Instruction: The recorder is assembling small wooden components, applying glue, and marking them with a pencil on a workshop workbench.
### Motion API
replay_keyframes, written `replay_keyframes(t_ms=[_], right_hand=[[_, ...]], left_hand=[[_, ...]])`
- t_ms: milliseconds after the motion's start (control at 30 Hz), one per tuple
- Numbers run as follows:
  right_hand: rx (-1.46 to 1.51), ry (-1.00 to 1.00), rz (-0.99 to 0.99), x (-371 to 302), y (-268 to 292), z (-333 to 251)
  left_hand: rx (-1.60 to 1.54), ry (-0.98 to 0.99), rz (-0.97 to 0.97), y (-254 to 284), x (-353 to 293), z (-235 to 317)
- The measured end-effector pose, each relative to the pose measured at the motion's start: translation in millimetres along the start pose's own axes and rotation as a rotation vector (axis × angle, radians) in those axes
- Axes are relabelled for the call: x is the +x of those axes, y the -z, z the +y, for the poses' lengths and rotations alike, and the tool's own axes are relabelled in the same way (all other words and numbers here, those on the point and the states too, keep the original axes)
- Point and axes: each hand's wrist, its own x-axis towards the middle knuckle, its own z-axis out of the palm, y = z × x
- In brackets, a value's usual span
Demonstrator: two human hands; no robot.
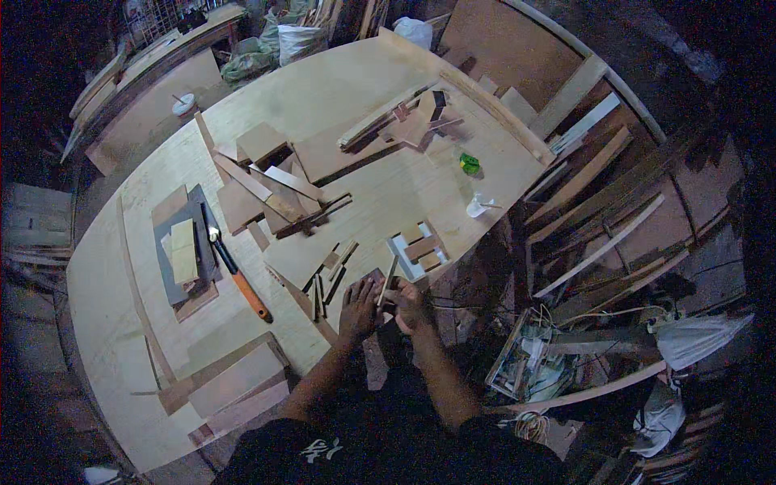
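At the near edge of the workbench (323, 349), both of my hands are close together. My right hand (412, 309) is closed around a thin wooden strip (389, 278), which points up and away from me. Beside it, my left hand (359, 310) is closed, its fingers bent around a small flat brownish piece (373, 276), whose material I cannot make out. The strip passes between the hands, its lower end partly hidden by fingers. Just beyond lies a white panel with brown wooden blocks (419, 249). Several short dark-edged strips (330, 275) are scattered left of my hands.
A tool with a black and orange handle (245, 287) lies on the left, beside stacked pale blocks (184, 255). Board offcuts (267, 190) fill the middle. A white cup (478, 206) and green crumpled item (469, 164) stand at right. Long planks (598, 250) lean beyond the bench.
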Motion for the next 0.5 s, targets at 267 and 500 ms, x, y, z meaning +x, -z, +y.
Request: replay_keyframes(t_ms=[267, 500], right_hand=[[0.079, -0.019, -0.082, -16.4, -5.5, -46.2], [0.131, -0.121, -0.234, -10.3, 26.8, -57.1]], left_hand=[[-0.002, 0.087, -0.045, 17.5, 10.9, 19.1], [0.045, 0.082, -0.047, 19.3, 10.1, 20.6]])
